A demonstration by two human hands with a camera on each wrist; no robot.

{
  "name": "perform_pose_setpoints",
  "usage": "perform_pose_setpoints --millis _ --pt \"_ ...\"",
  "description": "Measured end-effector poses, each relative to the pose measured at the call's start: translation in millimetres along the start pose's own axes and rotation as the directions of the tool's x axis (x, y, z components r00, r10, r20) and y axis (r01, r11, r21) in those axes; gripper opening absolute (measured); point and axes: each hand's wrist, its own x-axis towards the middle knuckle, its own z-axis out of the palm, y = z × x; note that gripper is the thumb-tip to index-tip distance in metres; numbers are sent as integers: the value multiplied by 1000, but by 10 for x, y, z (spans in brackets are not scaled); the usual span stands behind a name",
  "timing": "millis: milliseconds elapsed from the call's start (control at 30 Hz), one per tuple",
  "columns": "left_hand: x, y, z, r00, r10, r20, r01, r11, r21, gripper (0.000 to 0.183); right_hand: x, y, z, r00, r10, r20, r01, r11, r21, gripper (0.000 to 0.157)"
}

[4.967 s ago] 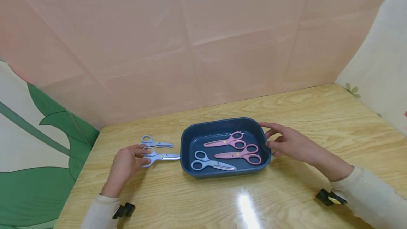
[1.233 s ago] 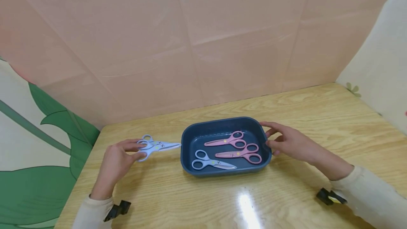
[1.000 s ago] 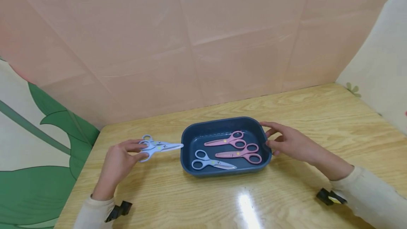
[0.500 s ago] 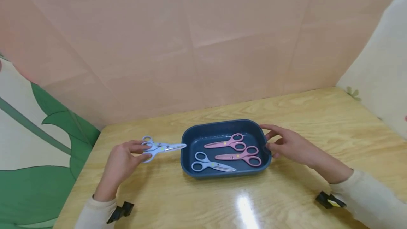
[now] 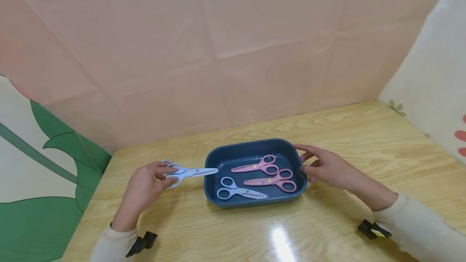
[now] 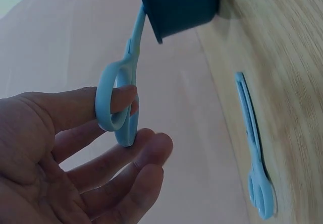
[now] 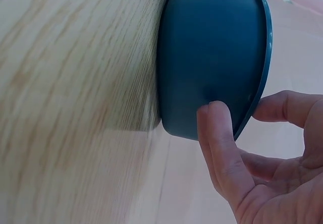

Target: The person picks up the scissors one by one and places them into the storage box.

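My left hand [image 5: 145, 187] holds light blue scissors [image 5: 198, 172] by the handle loops, a fingertip showing through a loop in the left wrist view. They are raised off the table, blade tip over the left rim of a dark blue tray [image 5: 233, 204]. Below them, a second pair of blue scissors [image 6: 257, 158] lies on the table; in the head view it is mostly hidden. Inside the tray lie two pink scissors [image 5: 256, 167] and one blue pair [image 5: 240, 191]. My right hand [image 5: 333, 171] pinches the tray's right end, fingers against the outer wall [image 7: 212, 57].
The wood-grain table [image 5: 218, 233] carries the tray near its middle. A pink sheet [image 5: 218, 51] hangs along the back edge, with a patterned wall [image 5: 437, 72] at the right and green leaf shapes [image 5: 47, 221] at the left.
Five seconds ago the held scissors were low by the tray's left side. My left hand has lifted them, then shifted right, bringing the tip over the rim. My right hand stays at the tray.
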Motion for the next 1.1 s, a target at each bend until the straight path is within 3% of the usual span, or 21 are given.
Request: perform_pose_setpoints --millis 200,400,633,1100 --pt "45 76 42 999 -25 29 26 1000 -16 25 2 1 -1 1000 -10 0 10 1000 4 66" --pt "-1 75 98 999 -37 25 38 999 -30 25 24 -4 31 999 -33 14 33 999 26 65" --pt "15 143 160 1000 -10 -15 10 1000 -21 23 30 4 30 1000 -13 5 13 1000 7 65" --pt "81 220 226 999 26 -20 -27 999 -18 22 27 10 -11 1000 3 -2 -3 1000 -1 66"
